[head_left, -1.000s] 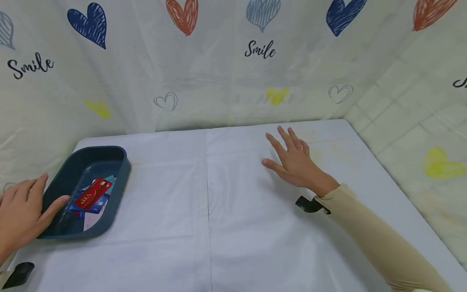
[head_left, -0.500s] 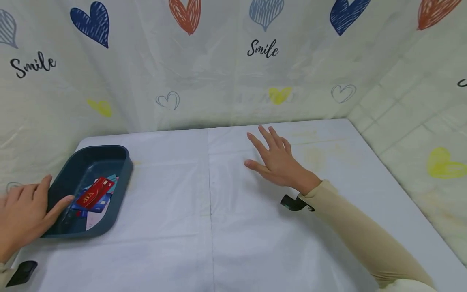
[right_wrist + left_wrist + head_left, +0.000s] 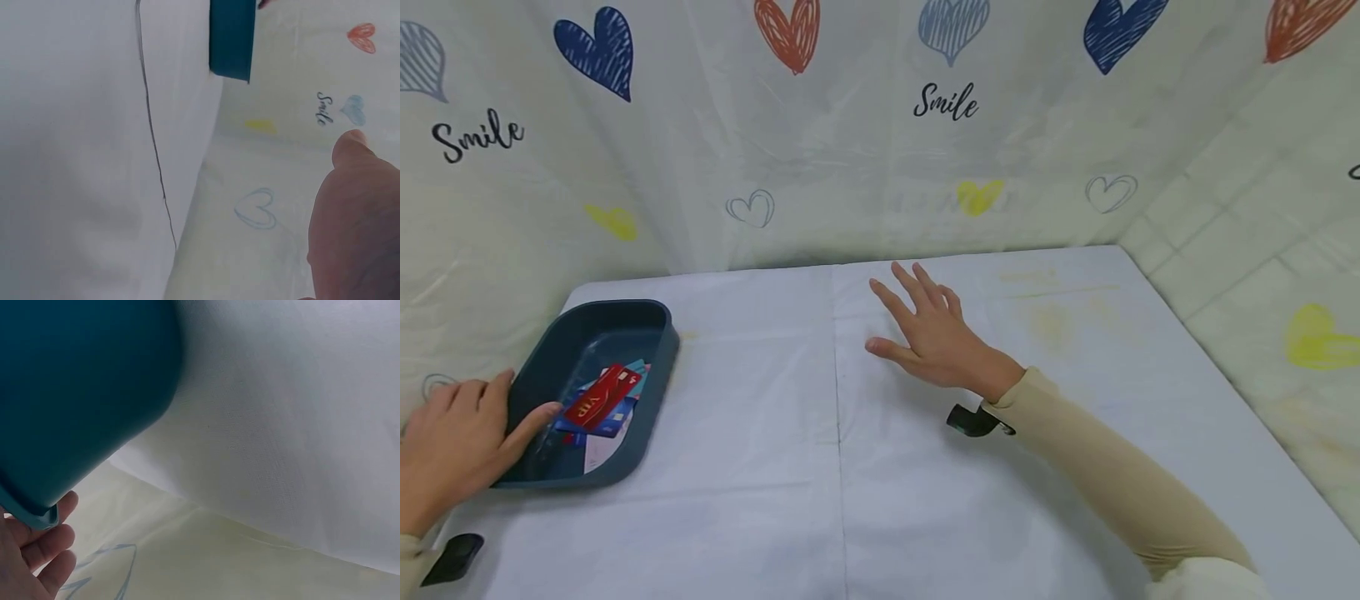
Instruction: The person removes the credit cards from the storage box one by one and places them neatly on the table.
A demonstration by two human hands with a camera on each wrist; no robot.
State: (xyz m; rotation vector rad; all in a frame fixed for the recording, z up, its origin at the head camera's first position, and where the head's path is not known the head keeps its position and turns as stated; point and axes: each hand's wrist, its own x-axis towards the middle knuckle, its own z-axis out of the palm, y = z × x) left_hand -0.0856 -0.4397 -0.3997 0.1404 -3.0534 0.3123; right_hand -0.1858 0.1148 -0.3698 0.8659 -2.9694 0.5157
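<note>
A dark teal plastic tray stands at the left of the white table. Inside it lies a loose pile of cards, topped by a red VIP card over a blue card. My left hand grips the tray's left rim, thumb over the inside. In the left wrist view, fingers bend beneath the lip of the tray. My right hand hovers over the middle of the table with fingers spread, holding nothing. The tray also appears ahead of it in the right wrist view.
The white-covered table has a crease down its middle. A pale curtain printed with hearts and "Smile" hangs behind the table and along its right side.
My right hand has moved left across the table toward the tray, fingers still spread. The left hand stays on the tray's rim. The view has shifted slightly.
</note>
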